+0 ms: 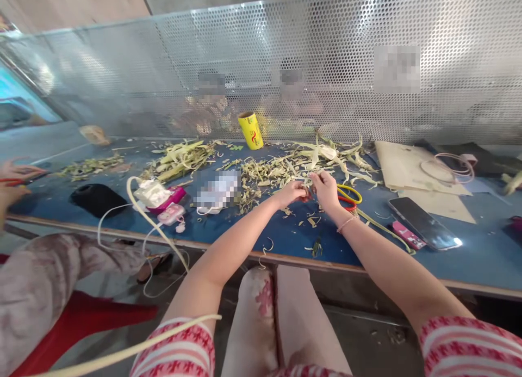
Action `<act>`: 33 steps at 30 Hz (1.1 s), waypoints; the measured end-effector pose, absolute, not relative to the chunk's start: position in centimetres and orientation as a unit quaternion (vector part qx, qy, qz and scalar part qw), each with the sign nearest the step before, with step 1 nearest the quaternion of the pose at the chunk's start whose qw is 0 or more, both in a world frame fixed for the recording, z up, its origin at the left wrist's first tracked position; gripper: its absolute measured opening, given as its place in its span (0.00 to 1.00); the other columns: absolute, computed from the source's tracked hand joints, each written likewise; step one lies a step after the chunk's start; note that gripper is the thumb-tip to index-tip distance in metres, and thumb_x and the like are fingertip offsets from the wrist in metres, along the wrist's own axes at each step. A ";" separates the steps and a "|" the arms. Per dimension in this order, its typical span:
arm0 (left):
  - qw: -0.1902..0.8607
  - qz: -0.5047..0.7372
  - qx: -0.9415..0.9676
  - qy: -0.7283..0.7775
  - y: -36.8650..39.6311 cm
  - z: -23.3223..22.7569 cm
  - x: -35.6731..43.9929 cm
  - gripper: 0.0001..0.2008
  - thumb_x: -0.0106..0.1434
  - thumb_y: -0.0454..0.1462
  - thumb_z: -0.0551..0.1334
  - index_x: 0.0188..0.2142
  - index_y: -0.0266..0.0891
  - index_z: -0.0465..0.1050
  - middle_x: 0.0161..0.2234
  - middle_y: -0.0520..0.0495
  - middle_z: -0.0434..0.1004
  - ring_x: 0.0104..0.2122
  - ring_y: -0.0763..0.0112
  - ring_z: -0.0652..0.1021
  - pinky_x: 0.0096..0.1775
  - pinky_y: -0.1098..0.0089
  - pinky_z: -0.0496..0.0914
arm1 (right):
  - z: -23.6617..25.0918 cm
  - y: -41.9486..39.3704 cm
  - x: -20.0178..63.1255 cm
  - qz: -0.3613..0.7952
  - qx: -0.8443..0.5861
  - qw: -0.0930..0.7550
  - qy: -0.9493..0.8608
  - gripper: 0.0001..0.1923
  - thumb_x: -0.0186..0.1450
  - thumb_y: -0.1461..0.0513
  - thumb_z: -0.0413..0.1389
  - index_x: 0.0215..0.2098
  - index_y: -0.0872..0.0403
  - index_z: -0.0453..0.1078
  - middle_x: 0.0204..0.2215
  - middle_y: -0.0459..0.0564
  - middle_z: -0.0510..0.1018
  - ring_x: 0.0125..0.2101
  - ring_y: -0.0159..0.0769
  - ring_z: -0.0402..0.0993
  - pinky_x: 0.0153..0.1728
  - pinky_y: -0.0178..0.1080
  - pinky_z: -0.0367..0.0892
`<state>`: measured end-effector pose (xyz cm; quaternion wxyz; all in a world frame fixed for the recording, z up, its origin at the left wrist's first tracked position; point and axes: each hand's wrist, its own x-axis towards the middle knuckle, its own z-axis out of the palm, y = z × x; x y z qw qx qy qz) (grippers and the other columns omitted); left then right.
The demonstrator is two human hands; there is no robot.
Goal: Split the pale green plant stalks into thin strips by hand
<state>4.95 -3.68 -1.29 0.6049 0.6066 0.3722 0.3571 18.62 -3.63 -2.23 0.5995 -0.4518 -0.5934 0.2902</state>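
My left hand (292, 194) and my right hand (325, 190) are close together over the blue table, fingers closed in a pinch. Whatever lies between their fingertips is too small to make out. Yellow and red loop handles (351, 195), like those of scissors, show just behind my right wrist; their blades are hidden. Beyond my hands spreads a heap of pale green and dry plant strips (269, 171), with broader husk-like leaves (326, 153) at its right. A few small scraps (313, 220) are scattered below my right hand.
A yellow cardboard tube (250, 131) stands by the perforated metal screen (326, 50). Left are a leaf bundle (183, 158), chargers with cables (153, 195) and a black object (97, 199). Right are a phone (424, 223) and brown cardboard (416, 165). At far left, another person's hand (16, 173) holds red-handled scissors.
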 end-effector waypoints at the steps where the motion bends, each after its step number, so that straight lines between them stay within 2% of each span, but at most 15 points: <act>1: 0.599 0.348 0.615 0.375 -3.6 -1.3 4.8 0.07 0.47 0.26 0.56 0.19 0.36 0.69 0.20 0.50 0.74 0.21 0.76 0.71 0.30 0.71 0.67 | -2.2 -3.6 18.5 0.287 -0.448 0.601 -0.596 0.17 0.60 0.53 0.54 0.19 0.51 0.56 0.12 0.39 0.60 0.17 0.27 0.57 0.23 0.35 0.56; 5: 0.557 0.279 0.684 0.381 -3.4 -1.2 4.4 0.06 0.46 0.27 0.57 0.19 0.35 0.71 0.21 0.49 0.76 0.21 0.74 0.73 0.29 0.72 0.66 | -2.5 -3.2 18.4 0.278 -0.443 0.599 -0.607 0.17 0.61 0.52 0.52 0.20 0.51 0.56 0.14 0.39 0.60 0.18 0.28 0.56 0.24 0.35 0.55; 10: 0.526 0.298 0.688 0.401 -3.1 -1.2 3.8 0.06 0.45 0.26 0.56 0.20 0.34 0.71 0.18 0.51 0.73 0.21 0.76 0.72 0.29 0.73 0.65 | -2.8 -2.5 18.2 0.257 -0.455 0.592 -0.613 0.17 0.61 0.51 0.51 0.20 0.51 0.56 0.15 0.39 0.59 0.21 0.28 0.55 0.25 0.35 0.54; 15: 0.612 0.382 0.575 0.386 -2.5 -1.5 3.3 0.07 0.46 0.27 0.56 0.25 0.34 0.70 0.25 0.49 0.76 0.27 0.75 0.76 0.36 0.72 0.68 | -2.6 -2.5 17.9 0.249 -0.441 0.594 -0.624 0.17 0.62 0.51 0.50 0.21 0.51 0.55 0.16 0.39 0.59 0.22 0.29 0.56 0.26 0.34 0.55; 17: 0.641 0.421 0.515 0.383 -2.3 -1.3 3.3 0.04 0.51 0.31 0.56 0.26 0.35 0.69 0.23 0.48 0.75 0.25 0.74 0.75 0.33 0.71 0.68 | -2.5 -2.8 17.8 0.239 -0.436 0.594 -0.633 0.18 0.63 0.50 0.49 0.22 0.51 0.55 0.17 0.40 0.59 0.21 0.28 0.55 0.26 0.35 0.54; 21: 0.633 0.490 0.464 0.379 -2.3 -0.9 4.4 0.12 0.59 0.44 0.57 0.28 0.37 0.69 0.20 0.50 0.72 0.21 0.74 0.72 0.27 0.72 0.67 | -2.3 -3.3 17.7 0.211 -0.432 0.590 -0.648 0.18 0.63 0.51 0.49 0.21 0.52 0.53 0.18 0.41 0.60 0.22 0.28 0.55 0.27 0.34 0.55; 24: 0.575 0.536 0.466 0.405 -2.6 -1.0 5.6 0.16 0.60 0.50 0.59 0.30 0.39 0.67 0.19 0.54 0.68 0.17 0.77 0.69 0.24 0.73 0.63 | -2.3 -3.5 17.8 0.191 -0.441 0.579 -0.659 0.17 0.62 0.53 0.50 0.21 0.52 0.55 0.19 0.42 0.62 0.23 0.29 0.56 0.28 0.35 0.55; 28: 0.520 0.551 0.471 0.453 -3.0 -1.7 6.7 0.22 0.57 0.56 0.59 0.27 0.40 0.61 0.16 0.58 0.61 0.15 0.78 0.66 0.21 0.73 0.59 | -2.3 -3.7 17.9 0.190 -0.447 0.572 -0.661 0.17 0.62 0.53 0.50 0.20 0.52 0.56 0.18 0.42 0.61 0.22 0.29 0.55 0.26 0.35 0.54; 33: 0.468 0.589 0.487 0.443 -3.1 -2.0 6.4 0.25 0.57 0.59 0.56 0.22 0.42 0.53 0.14 0.61 0.48 0.11 0.82 0.54 0.18 0.73 0.51 | -2.2 -4.3 17.3 0.193 -0.443 0.556 -0.677 0.19 0.62 0.51 0.50 0.19 0.51 0.55 0.15 0.42 0.62 0.21 0.30 0.57 0.26 0.35 0.56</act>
